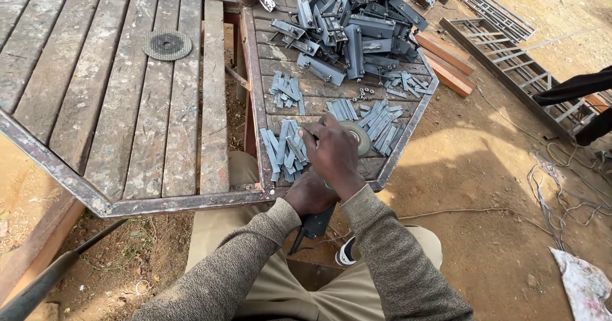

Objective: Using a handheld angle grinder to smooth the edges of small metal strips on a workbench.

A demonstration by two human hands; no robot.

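I see grinder at frame centre, long axis toward me | left hand grips its body | right hand wraps fingers over disc, just above.

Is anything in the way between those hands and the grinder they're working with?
Nothing visible: the right hand rests over the grinder's disc and the left hand grips its body directly.

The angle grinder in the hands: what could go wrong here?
1. The right hand lies bare beside the grinder disc; a slip could cut it.
2. Loose metal strips crowd the disc and could be thrown.
3. The left hand holds the grinder body above the lap.
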